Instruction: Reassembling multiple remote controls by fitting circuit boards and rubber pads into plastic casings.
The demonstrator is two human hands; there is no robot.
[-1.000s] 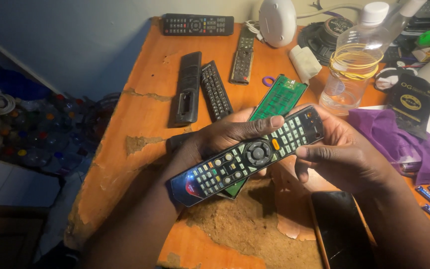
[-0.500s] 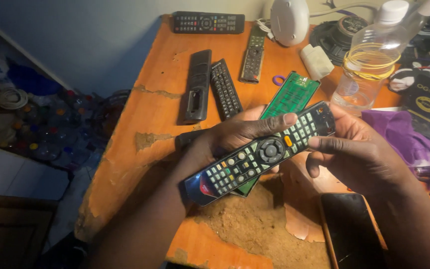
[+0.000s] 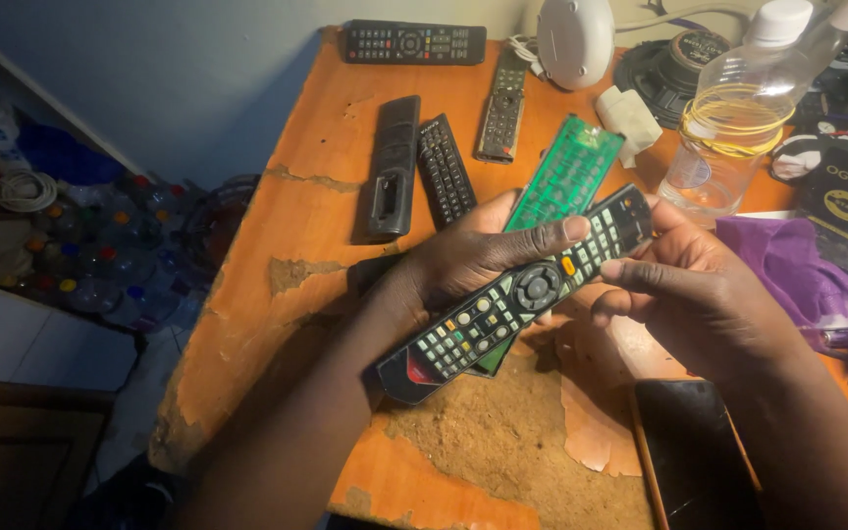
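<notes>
I see a worn orange surface, chipped bare near me, beside a blue wall. My left hand and right hand close their fingers on a black remote control over a green circuit board. Since earlier, the grip is unchanged.

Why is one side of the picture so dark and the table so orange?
In the head view, warm light falls on the wooden table and the remote control held by both hands; the floor clutter at the left sits in dim, bluish shadow, and the picture's corners look darker and slightly soft.
</notes>
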